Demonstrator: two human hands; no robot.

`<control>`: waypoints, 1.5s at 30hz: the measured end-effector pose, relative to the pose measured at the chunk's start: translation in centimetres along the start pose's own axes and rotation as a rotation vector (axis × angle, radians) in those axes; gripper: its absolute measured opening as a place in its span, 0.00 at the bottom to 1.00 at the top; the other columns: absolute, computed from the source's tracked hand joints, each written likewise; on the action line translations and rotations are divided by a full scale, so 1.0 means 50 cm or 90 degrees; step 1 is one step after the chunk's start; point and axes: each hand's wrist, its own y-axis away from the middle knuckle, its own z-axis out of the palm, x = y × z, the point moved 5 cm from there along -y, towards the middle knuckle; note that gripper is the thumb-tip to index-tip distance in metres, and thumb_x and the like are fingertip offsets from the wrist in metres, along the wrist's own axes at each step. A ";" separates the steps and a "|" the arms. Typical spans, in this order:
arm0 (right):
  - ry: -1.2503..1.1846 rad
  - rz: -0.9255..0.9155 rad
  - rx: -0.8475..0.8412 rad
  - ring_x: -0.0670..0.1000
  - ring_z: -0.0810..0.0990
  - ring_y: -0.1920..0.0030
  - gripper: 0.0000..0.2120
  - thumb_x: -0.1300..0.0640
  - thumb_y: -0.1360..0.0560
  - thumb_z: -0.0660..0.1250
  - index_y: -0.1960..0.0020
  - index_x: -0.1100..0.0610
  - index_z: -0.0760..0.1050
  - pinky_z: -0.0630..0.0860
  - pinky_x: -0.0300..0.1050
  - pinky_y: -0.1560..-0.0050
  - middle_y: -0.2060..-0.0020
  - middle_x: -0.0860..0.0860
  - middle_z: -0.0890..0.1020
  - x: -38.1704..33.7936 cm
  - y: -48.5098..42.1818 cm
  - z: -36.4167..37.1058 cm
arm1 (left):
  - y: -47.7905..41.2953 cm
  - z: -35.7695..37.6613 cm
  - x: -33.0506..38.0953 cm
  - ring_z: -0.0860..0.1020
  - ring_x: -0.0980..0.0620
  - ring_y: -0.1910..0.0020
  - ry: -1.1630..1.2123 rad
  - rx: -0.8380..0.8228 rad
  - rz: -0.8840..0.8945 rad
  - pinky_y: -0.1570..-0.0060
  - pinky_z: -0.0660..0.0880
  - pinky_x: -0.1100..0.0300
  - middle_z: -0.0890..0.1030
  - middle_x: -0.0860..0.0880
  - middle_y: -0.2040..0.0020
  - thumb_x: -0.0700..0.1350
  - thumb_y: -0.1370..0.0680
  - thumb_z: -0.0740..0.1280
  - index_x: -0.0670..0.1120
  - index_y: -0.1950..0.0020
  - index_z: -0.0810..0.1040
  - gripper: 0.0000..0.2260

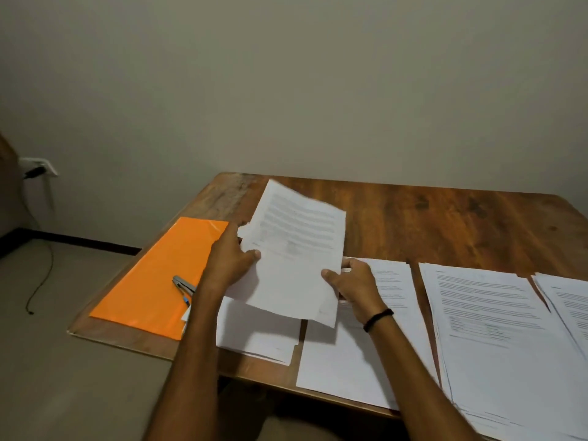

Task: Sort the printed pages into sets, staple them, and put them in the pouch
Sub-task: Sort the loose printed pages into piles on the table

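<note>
Both my hands hold a thin set of printed pages [296, 249] raised above the wooden table [429, 227]. My left hand [234, 262] grips its left edge, thumb on top. My right hand [353, 283] pinches its lower right edge. Left of the set lies the orange pouch [165, 272], flat, with a metal stapler [183, 288] resting on it. Stacks of printed pages lie below the set [257, 335], under my right wrist [350, 361], further right [490, 329] and at the right border [572, 307].
The table's left corner and front edge are close to the pouch. A wall socket with a plugged-in cable [38, 170] sits low on the wall at the left; the cable trails over the floor. The back half of the table shows bare wood.
</note>
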 end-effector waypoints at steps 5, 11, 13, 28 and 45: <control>0.263 -0.034 -0.069 0.56 0.81 0.44 0.23 0.55 0.27 0.75 0.37 0.59 0.69 0.76 0.44 0.50 0.46 0.53 0.81 0.022 0.031 0.117 | -0.003 -0.027 -0.101 0.74 0.39 0.35 -0.220 -0.041 -0.127 0.47 0.72 0.52 0.75 0.41 0.32 0.40 0.25 0.73 0.45 0.25 0.67 0.29; 0.487 -0.139 -0.038 0.59 0.72 0.38 0.18 0.54 0.21 0.69 0.35 0.58 0.71 0.74 0.50 0.39 0.39 0.59 0.73 0.044 0.066 0.186 | -0.014 -0.007 -0.172 0.71 0.37 0.33 -0.321 -0.053 -0.181 0.40 0.70 0.48 0.74 0.40 0.33 0.47 0.25 0.73 0.45 0.27 0.68 0.29; 0.540 -0.155 -0.021 0.58 0.69 0.37 0.17 0.51 0.20 0.67 0.35 0.57 0.72 0.72 0.48 0.39 0.38 0.59 0.71 0.044 0.068 0.186 | -0.023 0.000 -0.186 0.70 0.37 0.33 -0.325 -0.048 -0.184 0.40 0.70 0.48 0.74 0.39 0.33 0.50 0.25 0.73 0.45 0.28 0.69 0.28; 0.597 -0.175 -0.015 0.57 0.68 0.40 0.11 0.48 0.19 0.65 0.43 0.55 0.77 0.66 0.50 0.42 0.39 0.55 0.73 0.043 0.060 0.180 | -0.100 0.015 -0.229 0.77 0.39 0.43 -0.242 -0.063 -0.218 0.43 0.74 0.50 0.81 0.40 0.43 0.53 0.24 0.72 0.41 0.43 0.79 0.17; 0.098 -0.103 -0.026 0.53 0.74 0.35 0.45 0.39 0.31 0.76 0.24 0.52 0.57 0.74 0.50 0.35 0.33 0.53 0.73 0.013 0.013 0.162 | -0.039 -0.072 -0.118 0.84 0.50 0.49 0.209 0.021 -0.010 0.54 0.79 0.55 0.85 0.50 0.46 0.33 0.23 0.68 0.48 0.41 0.81 0.14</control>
